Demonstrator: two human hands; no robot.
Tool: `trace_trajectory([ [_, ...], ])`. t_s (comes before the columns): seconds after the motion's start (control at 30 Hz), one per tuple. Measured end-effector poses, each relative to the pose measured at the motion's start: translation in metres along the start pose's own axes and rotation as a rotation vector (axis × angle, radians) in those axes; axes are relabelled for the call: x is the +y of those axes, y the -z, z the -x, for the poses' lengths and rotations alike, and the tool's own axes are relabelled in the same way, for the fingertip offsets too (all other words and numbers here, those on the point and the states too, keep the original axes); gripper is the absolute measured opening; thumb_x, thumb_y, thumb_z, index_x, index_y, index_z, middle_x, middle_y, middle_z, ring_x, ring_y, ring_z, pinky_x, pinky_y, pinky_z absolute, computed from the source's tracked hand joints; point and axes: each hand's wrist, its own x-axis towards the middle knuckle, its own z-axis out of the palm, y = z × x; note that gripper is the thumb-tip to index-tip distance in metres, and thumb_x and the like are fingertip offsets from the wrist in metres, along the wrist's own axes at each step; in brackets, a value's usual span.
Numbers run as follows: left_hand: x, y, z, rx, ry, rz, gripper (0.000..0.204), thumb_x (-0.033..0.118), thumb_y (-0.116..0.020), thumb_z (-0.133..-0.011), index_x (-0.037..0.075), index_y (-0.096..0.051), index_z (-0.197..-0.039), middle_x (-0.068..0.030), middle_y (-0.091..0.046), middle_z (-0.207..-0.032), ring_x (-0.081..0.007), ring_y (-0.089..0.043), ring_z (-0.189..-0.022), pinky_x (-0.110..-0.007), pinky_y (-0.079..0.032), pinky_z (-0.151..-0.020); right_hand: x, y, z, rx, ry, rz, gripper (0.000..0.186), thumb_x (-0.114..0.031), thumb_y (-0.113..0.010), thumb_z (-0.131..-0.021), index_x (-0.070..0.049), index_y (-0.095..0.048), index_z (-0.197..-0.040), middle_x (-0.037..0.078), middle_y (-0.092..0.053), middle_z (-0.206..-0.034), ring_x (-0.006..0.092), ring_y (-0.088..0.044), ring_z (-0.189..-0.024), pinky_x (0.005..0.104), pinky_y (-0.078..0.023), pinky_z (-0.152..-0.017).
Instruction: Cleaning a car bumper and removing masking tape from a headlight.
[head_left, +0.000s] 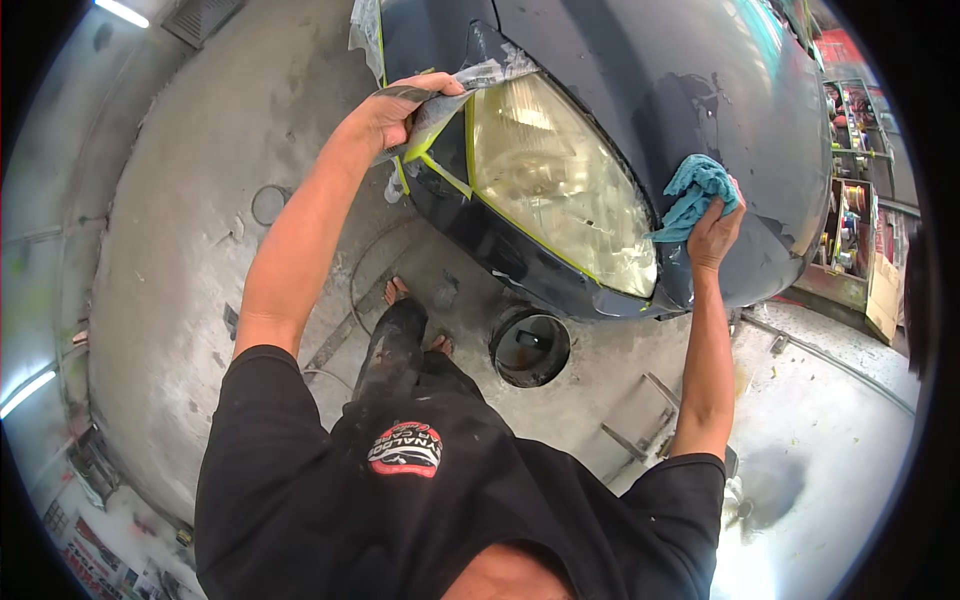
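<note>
In the head view, my left hand [400,115] pinches a strip of translucent grey masking sheet [485,75] with yellow-green tape [430,135], above the front left corner of a yellowed, clouded car headlight [550,180]. Yellow-green tape borders the lens. My right hand [713,228] grips a crumpled blue cloth [700,190] against the dark grey car body [640,70], just beside the lens's right end. The fingertips under the cloth are partly hidden.
A round black bucket [530,370] stands on the concrete floor below the bumper. A hose [355,300] and metal bars [625,440] lie near my bare feet [397,290]. Cluttered shelves [850,235] are at the right, and a lit wall [40,250] at the left.
</note>
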Motion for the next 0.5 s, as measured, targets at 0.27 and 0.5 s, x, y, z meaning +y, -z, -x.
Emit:
trace_trajectory([
  [0.27, 0.014, 0.003, -0.028, -0.143, 0.286, 0.243, 0.033, 0.040, -0.061, -0.095, 0.008, -0.067, -0.087, 0.0005, -0.053, -0.064, -0.0137, -0.047, -0.053, -0.028, -0.036, -0.051, 0.002, 0.001, -0.001, 0.021, 0.016, -0.011, 0.027, -0.013, -0.046, -0.100, 0.002, -0.053, -0.120, 0.021, -0.056, -0.129, 0.0394, -0.052, -0.124, 0.0450, -0.040, -0.106],
  [0.5, 0.027, 0.002, -0.054, -0.019, 0.081, -0.130, 0.013, 0.018, -0.063, -0.094, 0.006, -0.066, -0.097, 0.0028, -0.048, -0.061, -0.0128, -0.044, -0.050, -0.032, -0.036, -0.048, 0.004, 0.004, -0.002, -0.001, 0.026, -0.028, 0.027, -0.010, -0.046, -0.099, 0.002, -0.052, -0.121, 0.021, -0.055, -0.130, 0.0400, -0.051, -0.125, 0.0450, -0.039, -0.106],
])
